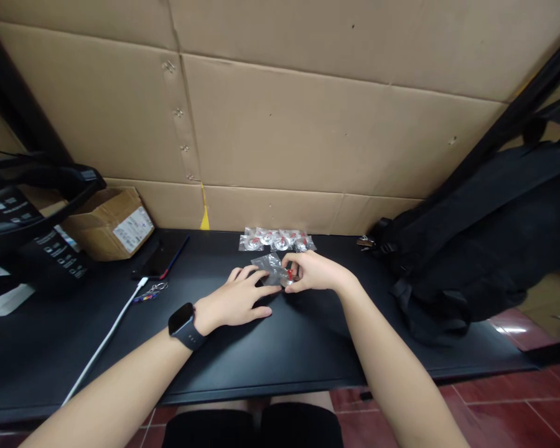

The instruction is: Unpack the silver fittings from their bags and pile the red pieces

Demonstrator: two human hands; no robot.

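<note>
Two bare forearms (pixel 396 367) of mine lie nearest, at five and seven o'clock. My right hand (pixel 320 272) has its thumb and fingers pinched on one small silvery piece with red part (pixel 290 275), low over the flat black tabletop (pixel 280 354). Just at its ten o'clock is one clear crinkled plastic bag (pixel 271 267); whether the piece sits inside, I cannot see. My left hand (pixel 237 300), at eight o'clock, keeps nothing gripped: the fingers are apart, some tips on the bag.

I judge the piece light and hard, perhaps slippery, so its rim is best to pinch. The bag should be thin and soft, better taken by its edge.

At twelve o'clock lie clear packets with silvery and red contents (pixel 281 243), at least five; they overlap, so I cannot count exactly. At nine o'clock: one flat black phone (pixel 161 260), one white cable (pixel 107 336), one silver keyring with colourful fob (pixel 145 297). Farther, one brown cardboard box (pixel 107 227). At three o'clock, one black fabric backpack (pixel 494 236).
</note>
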